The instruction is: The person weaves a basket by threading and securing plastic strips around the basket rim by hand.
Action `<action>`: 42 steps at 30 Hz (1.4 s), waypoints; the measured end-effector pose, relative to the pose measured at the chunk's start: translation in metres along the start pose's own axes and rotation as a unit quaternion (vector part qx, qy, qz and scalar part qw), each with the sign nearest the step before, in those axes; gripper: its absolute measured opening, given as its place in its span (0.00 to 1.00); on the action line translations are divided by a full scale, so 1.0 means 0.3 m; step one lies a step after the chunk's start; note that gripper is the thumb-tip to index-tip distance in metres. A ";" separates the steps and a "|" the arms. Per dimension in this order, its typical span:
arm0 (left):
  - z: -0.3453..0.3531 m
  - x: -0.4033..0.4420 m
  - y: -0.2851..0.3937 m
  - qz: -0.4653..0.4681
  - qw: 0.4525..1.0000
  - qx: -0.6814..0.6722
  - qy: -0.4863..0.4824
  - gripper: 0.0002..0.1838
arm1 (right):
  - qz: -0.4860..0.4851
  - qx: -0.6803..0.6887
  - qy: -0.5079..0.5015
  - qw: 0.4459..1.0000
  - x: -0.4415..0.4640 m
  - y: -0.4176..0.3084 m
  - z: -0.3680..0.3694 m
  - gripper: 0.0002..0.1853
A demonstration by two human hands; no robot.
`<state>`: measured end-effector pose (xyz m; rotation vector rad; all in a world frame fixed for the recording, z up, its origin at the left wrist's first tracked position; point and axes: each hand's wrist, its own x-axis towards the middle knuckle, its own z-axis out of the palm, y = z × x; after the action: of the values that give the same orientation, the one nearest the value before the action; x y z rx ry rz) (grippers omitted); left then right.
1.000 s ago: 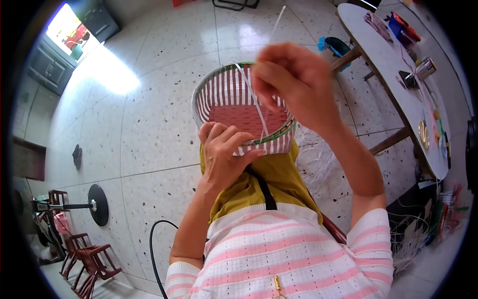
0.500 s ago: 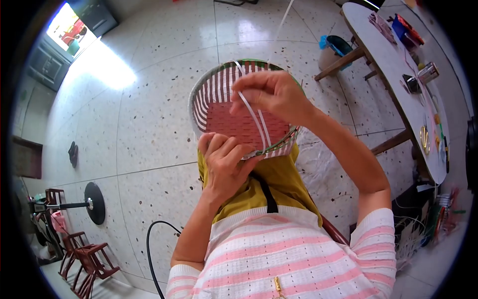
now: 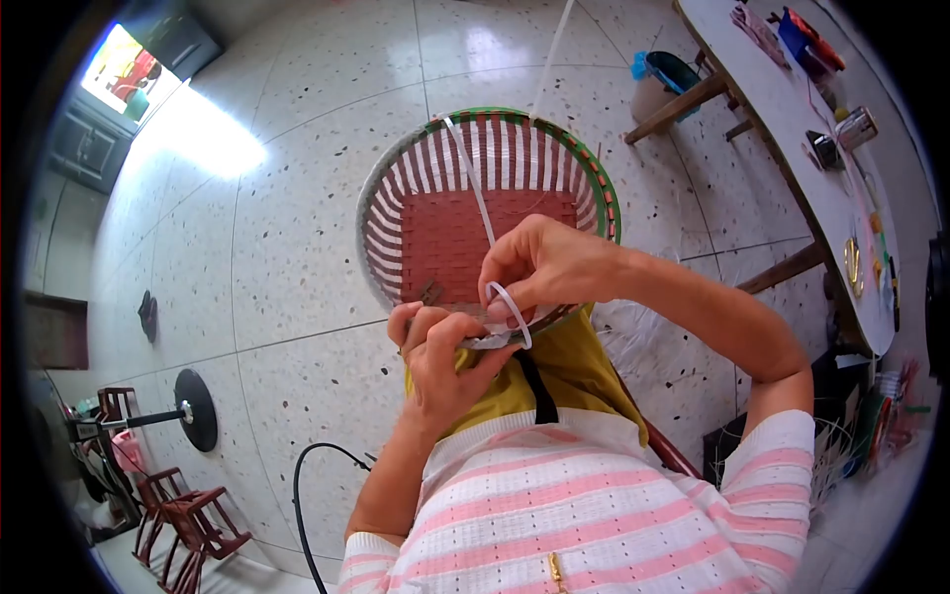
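A round woven basket (image 3: 485, 223) with a dark red bottom, red-and-white striped walls and a partly green rim rests at my lap. My left hand (image 3: 435, 351) is closed on the near rim, where a small clip (image 3: 429, 292) stands beside the fingers. Just right of it, my right hand (image 3: 539, 267) pinches a white strip (image 3: 513, 309), which loops over the near rim. Part of the white strip runs across the basket to the far rim. Another pale strip (image 3: 552, 61) rises beyond the far rim.
At the right stands a white table (image 3: 772, 119) with scissors (image 3: 853, 265), a metal can (image 3: 855, 129) and a blue-red container. A bin (image 3: 663, 91) is near its legs. Lower left are small red chairs (image 3: 198, 515) and a black round base (image 3: 196, 410).
My right hand came down from above the basket to the near rim, pulling the strip into a small loop. The basket now tilts more open to view, and my left hand stays on the rim.
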<state>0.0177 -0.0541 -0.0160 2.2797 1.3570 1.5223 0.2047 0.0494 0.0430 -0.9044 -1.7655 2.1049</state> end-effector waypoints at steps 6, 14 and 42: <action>0.002 -0.033 -0.003 0.011 1.000 0.020 0.003 0.29 | 0.076 0.024 -0.029 0.996 0.025 0.037 0.002 0.12; 0.001 -0.047 -0.011 0.019 0.999 0.027 -0.002 0.31 | 0.127 0.044 -0.042 0.990 0.035 0.048 0.013 0.12; 0.018 0.081 -0.060 0.010 1.000 -0.017 -0.024 0.31 | 0.053 -0.010 -0.040 0.998 0.043 -0.005 -0.050 0.11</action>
<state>0.0136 -0.0242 -0.0106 2.3008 1.2907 1.4732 0.2033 0.0687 0.0396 -0.9512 -1.8175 2.2229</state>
